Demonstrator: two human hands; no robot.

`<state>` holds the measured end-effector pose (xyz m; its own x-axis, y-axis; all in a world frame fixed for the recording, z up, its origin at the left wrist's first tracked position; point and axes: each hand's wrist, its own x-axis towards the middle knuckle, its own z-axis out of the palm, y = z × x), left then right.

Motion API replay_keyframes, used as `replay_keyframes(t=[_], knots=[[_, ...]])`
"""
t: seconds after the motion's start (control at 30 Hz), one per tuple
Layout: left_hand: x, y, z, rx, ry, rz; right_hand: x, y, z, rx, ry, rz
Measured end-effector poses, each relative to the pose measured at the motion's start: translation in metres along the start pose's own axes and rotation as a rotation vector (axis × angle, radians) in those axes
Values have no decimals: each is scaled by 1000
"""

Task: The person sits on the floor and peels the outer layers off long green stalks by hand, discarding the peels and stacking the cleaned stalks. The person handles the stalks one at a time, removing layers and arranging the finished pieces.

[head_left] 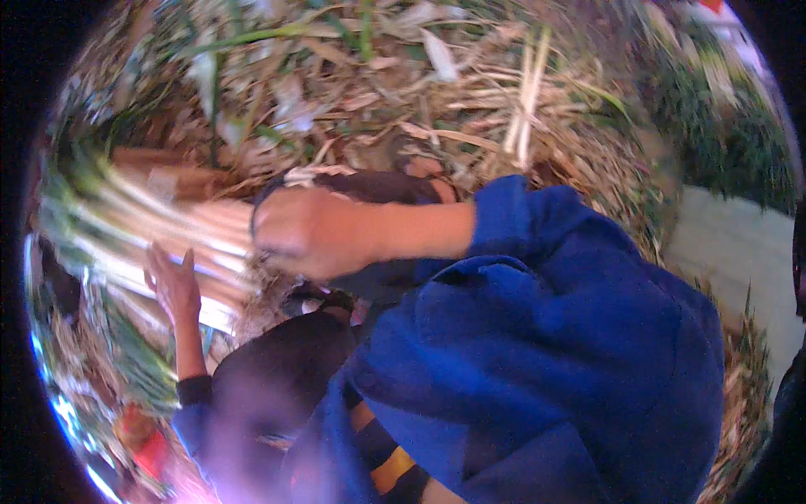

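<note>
A thick bundle of large green onions or leeks (pixel 182 220) lies to the left, white stalks toward me and green leaves pointing away to the left. My left hand (pixel 175 283) rests against the near side of the stalks, its fingers spread. At the root end of the bundle is my right hand (pixel 302 230), curled and blurred by motion; whether anything is inside it cannot be made out. Tangled brown roots (pixel 261 280) show just below that hand. A blue sleeve (pixel 567 302) covers much of the right side.
Dry leaves and stalk litter (pixel 378 94) cover the ground ahead. Two pale stalks (pixel 526 101) lie on it. Green leafy tops (pixel 724 126) are piled at upper right, beside a pale flat surface (pixel 730 252). A blurred red object (pixel 151 450) sits at lower left.
</note>
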<state>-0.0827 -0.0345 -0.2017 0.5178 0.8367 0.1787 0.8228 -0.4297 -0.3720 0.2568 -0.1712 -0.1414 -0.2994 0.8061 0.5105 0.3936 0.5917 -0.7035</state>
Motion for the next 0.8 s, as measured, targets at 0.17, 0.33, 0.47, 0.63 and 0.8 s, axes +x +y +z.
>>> replay_keyframes(t=[0.17,0.33,0.47,0.63,0.8], knots=[[13,5,-14,126,-334,-61,-152,20,-132,-257,168,696],[18,9,-29,307,-464,-134,-349,16,-249,-636,798,1731],[22,3,-27,239,-459,-134,-427,30,-270,84,1702,1709],[18,-25,-19,-78,-399,-162,-433,90,-238,76,1142,1876],[10,-52,-11,-153,-260,-137,-438,99,-219,-549,306,1747]])
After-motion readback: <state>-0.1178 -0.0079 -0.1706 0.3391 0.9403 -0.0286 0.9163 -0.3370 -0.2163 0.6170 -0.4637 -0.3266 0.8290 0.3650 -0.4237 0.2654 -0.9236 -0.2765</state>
